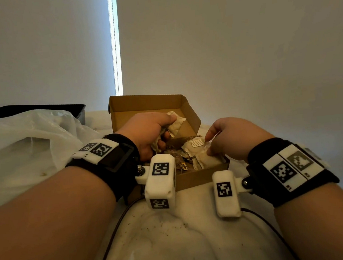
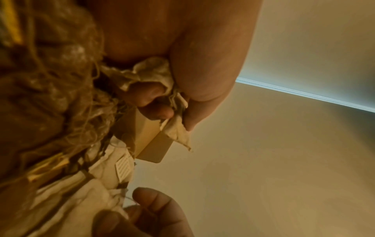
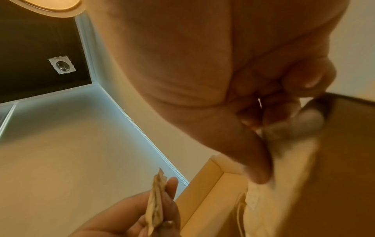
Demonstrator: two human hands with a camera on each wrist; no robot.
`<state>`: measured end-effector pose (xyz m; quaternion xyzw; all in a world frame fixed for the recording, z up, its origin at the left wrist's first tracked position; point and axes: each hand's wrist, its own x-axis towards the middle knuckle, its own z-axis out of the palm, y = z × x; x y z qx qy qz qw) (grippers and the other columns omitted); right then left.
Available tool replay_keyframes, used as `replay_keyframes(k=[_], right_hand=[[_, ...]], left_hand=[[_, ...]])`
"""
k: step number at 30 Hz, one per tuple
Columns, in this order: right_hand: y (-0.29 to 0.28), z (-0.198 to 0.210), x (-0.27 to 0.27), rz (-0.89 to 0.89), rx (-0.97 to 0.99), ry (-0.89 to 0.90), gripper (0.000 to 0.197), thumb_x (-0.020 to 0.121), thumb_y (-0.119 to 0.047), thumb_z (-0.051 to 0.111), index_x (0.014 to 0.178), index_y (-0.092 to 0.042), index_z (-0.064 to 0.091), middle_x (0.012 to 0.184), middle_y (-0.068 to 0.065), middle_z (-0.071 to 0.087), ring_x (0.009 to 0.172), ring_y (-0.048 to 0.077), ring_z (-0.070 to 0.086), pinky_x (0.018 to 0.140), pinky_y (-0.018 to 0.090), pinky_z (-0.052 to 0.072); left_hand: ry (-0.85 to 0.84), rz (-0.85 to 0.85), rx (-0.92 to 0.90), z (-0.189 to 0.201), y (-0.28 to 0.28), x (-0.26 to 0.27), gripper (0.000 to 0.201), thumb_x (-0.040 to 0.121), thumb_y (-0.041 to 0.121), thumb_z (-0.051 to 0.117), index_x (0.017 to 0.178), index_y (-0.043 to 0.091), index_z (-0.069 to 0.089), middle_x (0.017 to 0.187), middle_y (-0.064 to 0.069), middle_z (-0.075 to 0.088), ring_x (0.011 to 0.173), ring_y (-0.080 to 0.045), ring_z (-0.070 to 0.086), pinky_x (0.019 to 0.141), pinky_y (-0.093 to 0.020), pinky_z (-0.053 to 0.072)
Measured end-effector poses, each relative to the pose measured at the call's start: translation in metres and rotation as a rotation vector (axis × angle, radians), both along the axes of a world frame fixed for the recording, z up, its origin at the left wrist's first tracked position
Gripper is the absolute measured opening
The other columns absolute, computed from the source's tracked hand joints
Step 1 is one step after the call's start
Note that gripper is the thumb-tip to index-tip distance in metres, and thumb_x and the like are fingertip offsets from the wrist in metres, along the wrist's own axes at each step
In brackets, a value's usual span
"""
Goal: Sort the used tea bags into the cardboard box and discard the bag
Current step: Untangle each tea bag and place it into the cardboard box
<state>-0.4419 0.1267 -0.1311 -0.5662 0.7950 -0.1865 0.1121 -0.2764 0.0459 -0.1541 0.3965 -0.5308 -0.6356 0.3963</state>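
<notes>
Head view shows both hands working inside the open cardboard box (image 1: 148,102), which sits on a white, crumb-dusted surface whose kind I cannot make out. The left hand (image 1: 148,132) has its fingers curled round a crumpled tea bag (image 1: 176,122), held above the box floor, probably so it can be dropped onto the heap. The left wrist view confirms this: wrinkled paper (image 2: 154,72) is bunched between thumb and fingers. The right hand (image 1: 230,138) reaches in at the near right corner, fingertips pinching something thin at the pile of tea bags (image 1: 198,154), likely a string or the edge of a bag; the right wrist view is too blurred to settle which. It seems to be tidying or pressing the heap so more will fit. The plastic bag (image 1: 25,141) lies slack to the left of the box, not yet discarded, so sorting appears well along.
</notes>
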Motion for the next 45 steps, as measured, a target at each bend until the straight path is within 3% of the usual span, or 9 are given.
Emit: replay_keyframes(k=[10,14,19,25,32,34,38,41,45], right_hand=[[0.001,-0.005,0.001,0.035,0.171,0.275,0.037,0.095,-0.033,0.063,0.123,-0.011,0.068,0.117,0.006,0.068,0.108,0.022,0.063,0.099,0.033,0.05],[0.002,-0.006,-0.001,0.115,0.182,0.162,0.029,0.085,-0.023,0.071,0.114,-0.021,0.074,0.095,-0.004,0.066,0.09,0.014,0.06,0.083,0.027,0.051],[-0.002,-0.01,0.006,0.168,0.249,0.271,0.034,0.099,-0.029,0.058,0.13,-0.017,0.065,0.127,0.005,0.064,0.119,0.023,0.057,0.106,0.031,0.044],[-0.004,-0.009,0.0,0.055,0.094,0.126,0.022,0.094,-0.015,0.061,0.114,-0.01,0.068,0.11,0.008,0.068,0.1,0.024,0.065,0.095,0.038,0.055],[0.0,-0.01,0.007,0.1,0.225,0.256,0.036,0.095,-0.032,0.063,0.125,-0.012,0.066,0.12,0.007,0.066,0.114,0.024,0.06,0.103,0.035,0.048],[-0.002,-0.011,0.005,0.09,0.164,0.209,0.035,0.095,-0.032,0.062,0.123,-0.011,0.066,0.119,0.008,0.066,0.112,0.024,0.061,0.101,0.036,0.05],[0.002,-0.009,0.003,0.048,-0.336,-0.227,0.033,0.092,-0.051,0.061,0.097,-0.019,0.07,0.091,0.0,0.068,0.083,0.012,0.063,0.063,0.027,0.047],[0.002,-0.014,0.012,0.115,-0.494,-0.579,0.036,0.085,-0.058,0.065,0.092,-0.023,0.072,0.09,0.0,0.072,0.085,0.015,0.065,0.071,0.031,0.052],[-0.007,-0.023,0.017,0.193,-0.491,-0.54,0.018,0.087,-0.043,0.071,0.093,-0.026,0.072,0.088,-0.005,0.075,0.084,0.014,0.07,0.075,0.032,0.057]], left_hand=[[-0.005,-0.002,0.011,-0.001,-0.002,-0.001,0.023,0.095,0.025,0.066,0.11,0.007,0.068,0.072,-0.003,0.055,0.052,-0.007,0.047,0.04,-0.016,0.037],[-0.006,-0.008,0.013,-0.002,-0.002,-0.001,0.026,0.095,0.025,0.066,0.112,0.006,0.067,0.074,-0.003,0.056,0.054,-0.007,0.048,0.039,-0.016,0.038],[-0.017,-0.013,0.01,-0.002,-0.003,-0.001,0.027,0.095,0.026,0.065,0.113,0.005,0.066,0.07,-0.003,0.054,0.052,-0.007,0.046,0.039,-0.016,0.037],[-0.02,-0.012,0.001,-0.002,-0.002,-0.001,0.024,0.095,0.026,0.065,0.109,0.006,0.066,0.068,-0.002,0.055,0.05,-0.006,0.046,0.039,-0.016,0.037],[-0.007,-0.023,-0.002,-0.002,-0.002,0.0,0.029,0.095,0.027,0.065,0.114,0.005,0.066,0.072,-0.002,0.056,0.053,-0.006,0.047,0.04,-0.015,0.038],[-0.003,-0.037,-0.008,-0.002,-0.002,0.0,0.03,0.095,0.028,0.066,0.115,0.005,0.066,0.072,-0.003,0.057,0.052,-0.006,0.048,0.04,-0.015,0.038],[-0.005,-0.078,-0.032,-0.001,0.0,0.0,0.029,0.095,0.028,0.065,0.114,0.006,0.067,0.081,-0.006,0.06,0.056,-0.007,0.05,0.04,-0.016,0.039],[-0.034,-0.111,-0.088,0.0,0.001,0.001,0.027,0.096,0.029,0.063,0.113,0.009,0.069,0.088,-0.005,0.064,0.06,-0.007,0.053,0.044,-0.016,0.04],[-0.078,-0.21,-0.142,0.002,0.004,0.003,0.022,0.098,0.033,0.059,0.104,0.014,0.069,0.078,-0.002,0.07,0.064,-0.012,0.058,0.056,-0.023,0.044]])
